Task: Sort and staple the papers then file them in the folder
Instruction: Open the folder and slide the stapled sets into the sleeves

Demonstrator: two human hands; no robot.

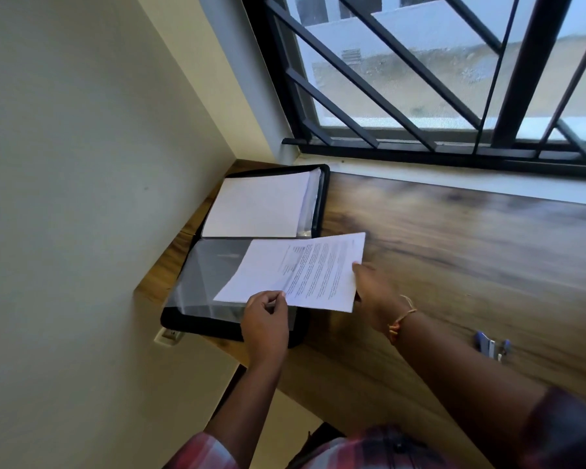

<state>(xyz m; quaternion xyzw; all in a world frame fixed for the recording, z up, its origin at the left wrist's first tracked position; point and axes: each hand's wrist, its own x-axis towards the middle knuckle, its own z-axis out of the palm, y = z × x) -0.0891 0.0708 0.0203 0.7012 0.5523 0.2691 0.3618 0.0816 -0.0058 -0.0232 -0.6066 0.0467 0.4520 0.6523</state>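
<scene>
A black folder lies open on the wooden desk in the left corner. Its far half holds a stack of white papers; its near half shows a clear plastic sleeve. A printed set of papers lies partly over the sleeve. My left hand pinches the sleeve's edge at the paper's near corner. My right hand holds the paper's right edge, thumb on top. A blue stapler lies on the desk to the right.
A cream wall bounds the desk on the left. A window with black bars runs along the far edge. The desk's near edge cuts diagonally below my arms. A wall socket sits under the folder's near corner.
</scene>
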